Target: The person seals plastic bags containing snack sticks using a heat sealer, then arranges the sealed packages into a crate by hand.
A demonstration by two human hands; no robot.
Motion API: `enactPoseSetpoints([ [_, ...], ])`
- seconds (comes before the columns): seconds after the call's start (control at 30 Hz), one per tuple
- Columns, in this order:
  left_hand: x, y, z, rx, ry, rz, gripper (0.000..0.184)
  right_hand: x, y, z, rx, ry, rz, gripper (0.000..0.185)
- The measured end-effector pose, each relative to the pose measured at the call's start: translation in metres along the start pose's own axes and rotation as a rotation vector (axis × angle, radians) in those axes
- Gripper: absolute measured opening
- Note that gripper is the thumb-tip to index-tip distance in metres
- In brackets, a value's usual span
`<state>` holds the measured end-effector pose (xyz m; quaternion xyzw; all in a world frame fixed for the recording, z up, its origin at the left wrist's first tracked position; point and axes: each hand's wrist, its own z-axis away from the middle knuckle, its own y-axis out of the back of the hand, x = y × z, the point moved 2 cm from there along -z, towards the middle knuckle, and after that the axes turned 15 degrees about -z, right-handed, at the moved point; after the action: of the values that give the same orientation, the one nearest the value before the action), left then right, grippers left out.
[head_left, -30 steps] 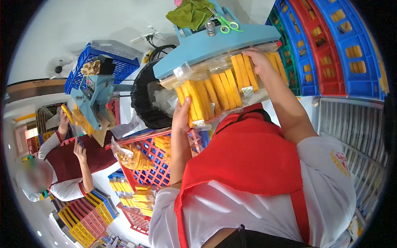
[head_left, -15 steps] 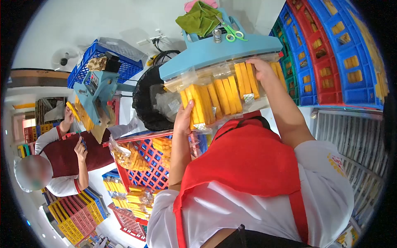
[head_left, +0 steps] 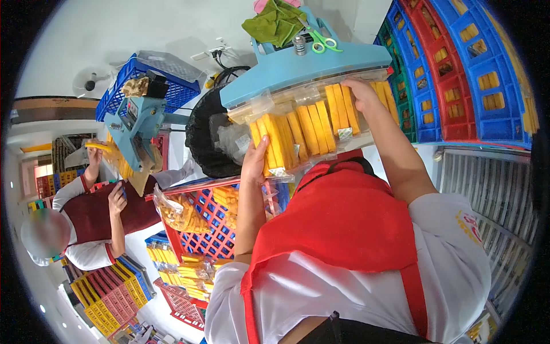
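Observation:
Clear plastic packs of yellow sticks (head_left: 312,129) lie side by side along the front of a light-blue bag sealer (head_left: 303,71). Small white labels show near the lower ends of some packs. My left hand (head_left: 254,163) is closed around the lower left side of the leftmost pack, its thumb on top. At the upper right of the row, my right hand (head_left: 361,94) grips a pack beside the sealer bar; some of its fingers are hidden. The packs' open-looking plastic ends (head_left: 263,104) reach toward the bar, and I cannot tell whether they are sealed.
Green-handled scissors (head_left: 326,45) and a green cloth (head_left: 275,24) lie on the sealer. Stacked crates (head_left: 447,117) rise at right. A black-lined bin (head_left: 197,129) and a red crate (head_left: 209,229) of packs stand left. A co-worker (head_left: 114,209) handles yellow sticks at another sealer (head_left: 134,117).
My hands and the packs have barely moved. The co-worker's hand with the yellow sticks has shifted slightly, and the sticks are now turned more level.

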<state>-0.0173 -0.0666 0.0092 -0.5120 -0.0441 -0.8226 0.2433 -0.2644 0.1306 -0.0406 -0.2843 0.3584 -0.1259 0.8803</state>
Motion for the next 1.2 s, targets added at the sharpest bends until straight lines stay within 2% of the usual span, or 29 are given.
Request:
enactPoseSetpoints([
  [0.13,0.002,-0.001,-0.001,-0.040,-0.024,0.024,0.046,-0.004,-0.005,-0.001,0.007,0.014,0.026,0.013],
  [0.2,0.002,0.000,-0.002,-0.041,-0.022,0.024,0.046,-0.005,-0.008,-0.001,0.015,-0.077,0.001,0.014],
  [0.33,0.001,-0.001,-0.003,-0.004,-0.001,-0.009,0.045,-0.001,0.002,-0.018,0.015,0.003,0.041,0.015],
  [0.43,0.002,-0.001,-0.004,-0.012,0.015,-0.012,0.044,0.004,-0.001,-0.018,-0.067,-0.097,-0.029,0.016],
  [0.5,0.006,-0.001,-0.001,-0.045,0.005,-0.008,0.043,0.012,0.002,-0.007,0.028,-0.014,0.102,0.009],
  [0.6,0.010,-0.001,-0.002,-0.071,-0.016,-0.010,0.043,0.011,0.000,0.003,0.041,0.051,0.151,0.008],
  [0.73,-0.001,0.002,-0.004,0.000,-0.023,-0.036,0.043,0.007,-0.011,0.027,0.018,0.074,0.203,0.013],
  [0.8,-0.001,0.002,-0.001,-0.023,-0.027,-0.027,0.043,-0.001,-0.022,0.042,-0.041,0.446,0.594,0.021],
  [0.83,0.001,0.000,0.001,-0.023,-0.028,-0.026,0.043,-0.007,-0.023,0.048,-0.041,0.447,0.595,0.021],
  [0.9,0.002,-0.001,0.007,0.046,-0.005,-0.059,0.043,-0.030,-0.021,0.065,0.026,0.948,1.132,0.031],
  [0.93,0.001,-0.001,0.009,0.045,-0.003,-0.057,0.043,-0.037,-0.012,0.068,0.028,0.947,1.135,0.031],
  [1.0,-0.001,-0.002,0.011,0.071,0.020,-0.028,0.042,-0.054,0.006,0.076,0.267,0.998,1.575,0.038],
  [1.03,-0.001,-0.002,0.011,0.065,0.017,-0.027,0.042,-0.052,0.014,0.080,0.406,0.839,1.737,0.056],
  [1.07,0.000,-0.003,0.010,0.063,0.000,-0.030,0.042,-0.047,0.016,0.083,0.411,0.845,1.738,0.056],
  [1.13,0.002,-0.004,0.009,0.060,-0.013,-0.035,0.042,-0.036,0.021,0.088,0.496,0.477,1.773,0.078],
  [1.2,0.004,-0.006,0.009,0.029,0.030,-0.071,0.042,-0.035,0.029,0.084,0.452,0.442,1.716,0.083],
])
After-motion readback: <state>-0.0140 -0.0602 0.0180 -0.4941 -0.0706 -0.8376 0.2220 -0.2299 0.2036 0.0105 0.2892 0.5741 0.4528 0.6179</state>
